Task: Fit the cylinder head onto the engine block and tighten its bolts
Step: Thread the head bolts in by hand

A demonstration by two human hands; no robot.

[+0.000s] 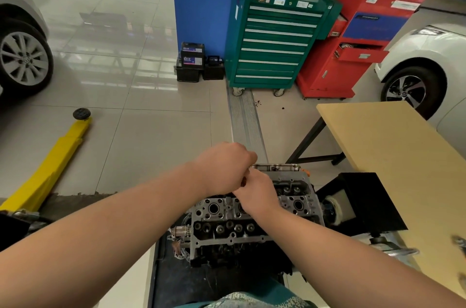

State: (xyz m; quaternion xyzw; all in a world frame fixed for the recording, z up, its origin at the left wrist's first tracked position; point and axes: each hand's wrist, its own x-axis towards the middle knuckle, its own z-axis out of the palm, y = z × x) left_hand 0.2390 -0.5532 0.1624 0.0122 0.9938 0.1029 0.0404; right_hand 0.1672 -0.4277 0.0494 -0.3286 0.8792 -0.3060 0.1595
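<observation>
**Head seated on the block, bolt tightening apparently under way**

The cylinder head (242, 219) already sits on top of the engine block (227, 254), its outline lined up with the darker casting below. So the fitting step looks done. The assembly rests on a dark stand or mat (181, 280) directly in front of the person, near its far edge, with the wooden surface (393, 156) just beside it to the right.

Both hands are gathered over the far half of the head. The left hand (222, 169) is curled into a fist, raised above the casting, and seems to grip something slim; a small dark, reddish piece shows at its lower edge, perhaps a tool handle, though too little is visible to name it. The right hand (257, 191) lies lower, fingers bent down toward the head's top face, just under and touching the left; whether it grips a tool shaft or only steadies it cannot be told.

My reading is that tightening is in progress on one bolt near the far middle of the head. No bolt heads can be made out, so how many are in or torqued is unclear. The near row of round bores looks open, and the remaining bolts probably still need work.

Behind stand a green tool cabinet (274, 35) and a red cabinet (353, 43).
</observation>
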